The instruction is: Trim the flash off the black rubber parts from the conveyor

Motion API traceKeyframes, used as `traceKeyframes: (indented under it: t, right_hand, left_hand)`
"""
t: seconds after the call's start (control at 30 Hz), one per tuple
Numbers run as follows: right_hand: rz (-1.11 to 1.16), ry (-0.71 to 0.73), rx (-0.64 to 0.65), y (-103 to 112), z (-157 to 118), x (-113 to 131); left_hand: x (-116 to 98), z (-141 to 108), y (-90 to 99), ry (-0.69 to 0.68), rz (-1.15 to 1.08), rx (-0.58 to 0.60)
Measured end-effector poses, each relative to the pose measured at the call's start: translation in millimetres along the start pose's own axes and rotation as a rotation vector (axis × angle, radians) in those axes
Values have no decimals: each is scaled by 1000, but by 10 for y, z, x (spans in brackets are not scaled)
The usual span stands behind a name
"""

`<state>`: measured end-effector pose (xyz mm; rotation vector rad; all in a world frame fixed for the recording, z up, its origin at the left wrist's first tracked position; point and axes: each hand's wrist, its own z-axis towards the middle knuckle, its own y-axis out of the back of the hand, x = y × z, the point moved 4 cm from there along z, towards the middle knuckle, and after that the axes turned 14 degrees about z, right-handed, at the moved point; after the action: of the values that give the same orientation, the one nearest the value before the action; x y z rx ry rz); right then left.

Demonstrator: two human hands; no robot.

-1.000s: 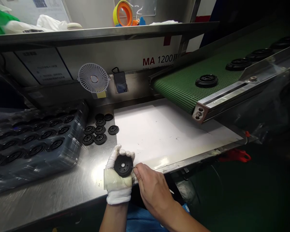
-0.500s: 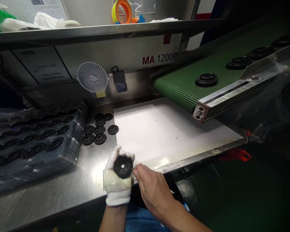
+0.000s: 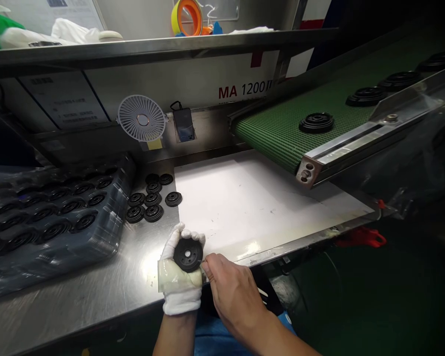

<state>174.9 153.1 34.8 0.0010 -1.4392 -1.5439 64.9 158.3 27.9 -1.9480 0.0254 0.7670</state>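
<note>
A black round ribbed part with a light hole at its centre lies in my left hand, which wears a white glove with a yellowish band over the palm. Gloved fingers and thumb wrap its edge. My bare right hand is pinched closed at the part's right rim. A thin tip shows between its thumb and fingers, too small to name. Left of the white sheet, several like black parts sit on the steel table, one of them at the sheet's edge.
At left stands a plastic tray holding rows of black parts. A green conveyor belt slopes in from the right, carrying several more. A white fan and a dark phone-like device are at the back, below a shelf with tape.
Both hands have shifted very slightly left, with the black part still in the left one. My right hand's pinch stays at the rim. The parts on the table have not moved.
</note>
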Motion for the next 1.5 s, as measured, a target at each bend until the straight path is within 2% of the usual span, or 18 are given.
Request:
traceKeyframes:
  t: [0.13, 0.2, 0.33, 0.4, 0.57, 0.73, 0.87, 0.93, 1.13, 1.27, 1.4, 1.5]
  right_hand:
    - [1, 22, 18, -60, -33, 38]
    - [17, 28, 20, -59, -35, 33]
    - [58, 18, 4, 7, -18, -15]
    - [58, -1, -10, 40, -9, -38]
    - [54, 10, -38, -2, -28, 3]
    - [62, 35, -33, -58, -48, 55]
    - [82, 34, -15, -8, -23, -5]
    - [81, 16, -26, 19, -12, -44]
    - [78, 24, -42, -46, -28, 3]
    - [91, 59, -52, -77, -35, 49]
    - [126, 50, -46, -49, -24, -8]
    - [117, 24, -61, -53, -35, -51]
  left_hand:
    - [1, 18, 22, -47, -13, -16]
    - [-14, -4, 22, -56, 42, 15]
    - [-31, -64, 18, 96, 212, 170]
    - [-52, -68, 27, 128, 200, 192]
    - [-30, 0, 0, 76, 83, 123]
    - [-44, -9, -35, -3, 87, 72]
    - [-74, -68, -34, 152, 233, 204]
    - [-82, -72, -20, 196, 226, 251]
    - [-46, 29, -27, 97, 82, 154]
    - [-52, 21, -41, 43, 72, 83]
    - [-56, -42, -11, 139, 201, 149]
    - [-47, -49, 24, 165, 178, 157]
